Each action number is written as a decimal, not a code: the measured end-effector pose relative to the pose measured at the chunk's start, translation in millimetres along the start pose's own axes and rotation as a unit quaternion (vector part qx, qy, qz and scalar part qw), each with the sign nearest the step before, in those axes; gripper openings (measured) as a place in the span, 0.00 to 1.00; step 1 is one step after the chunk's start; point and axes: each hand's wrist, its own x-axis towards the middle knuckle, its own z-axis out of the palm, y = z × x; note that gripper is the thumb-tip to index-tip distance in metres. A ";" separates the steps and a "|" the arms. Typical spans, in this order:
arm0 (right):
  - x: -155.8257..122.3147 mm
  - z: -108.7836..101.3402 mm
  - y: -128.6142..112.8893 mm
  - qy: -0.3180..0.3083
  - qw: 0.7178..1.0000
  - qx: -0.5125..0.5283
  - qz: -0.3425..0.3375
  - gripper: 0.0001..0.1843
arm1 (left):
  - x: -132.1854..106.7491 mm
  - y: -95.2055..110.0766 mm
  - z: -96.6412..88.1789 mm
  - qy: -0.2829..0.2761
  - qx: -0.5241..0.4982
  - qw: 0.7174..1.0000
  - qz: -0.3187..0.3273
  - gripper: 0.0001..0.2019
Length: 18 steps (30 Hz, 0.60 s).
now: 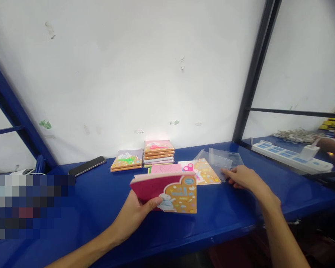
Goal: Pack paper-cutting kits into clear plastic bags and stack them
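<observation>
My left hand (pixel 136 212) grips a booklet (pixel 181 195) with a magenta and orange cartoon cover, thumb on the front and pale page edges showing on top. At the right, the fingers of my right hand (pixel 241 176) are pinched on the edge of a clear plastic bag (pixel 223 158), one of several overlapping on the table. Between the hands lies another orange and white booklet (pixel 208 172), with pink scissors (pixel 188 167) at its left. Pink paper sheets (pixel 164 168) lie partly hidden behind the held booklet.
A stack of packed booklets (pixel 159 152) stands near the wall, beside a shorter stack (pixel 127 160) topped by green scissors. A phone (pixel 88 165) lies at left on the blue table (pixel 100 201). A white power strip (pixel 292 156) sits beyond the dark post (pixel 249 89); another person's hand shows far right.
</observation>
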 end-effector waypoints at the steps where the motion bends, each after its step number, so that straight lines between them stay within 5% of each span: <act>1: 0.9 2.8 -2.5 0.010 1.000 -0.005 -0.006 0.23 | 1.2 1.3 -2.1 0.000 -0.029 0.999 -0.017 0.21; 7: -17.9 -13.9 -25.6 0.142 0.988 -0.019 -0.060 0.16 | 21.1 24.9 -17.2 0.049 -0.152 0.986 -0.047 0.29; 12: -62.1 -28.5 -57.9 0.288 0.935 0.141 -0.153 0.15 | 47.6 36.2 -21.4 0.050 -0.207 0.976 -0.051 0.28; 18: -93.1 -5.0 -91.1 0.294 0.895 0.159 -0.295 0.13 | 51.2 25.6 -20.8 0.010 -0.234 0.970 -0.061 0.27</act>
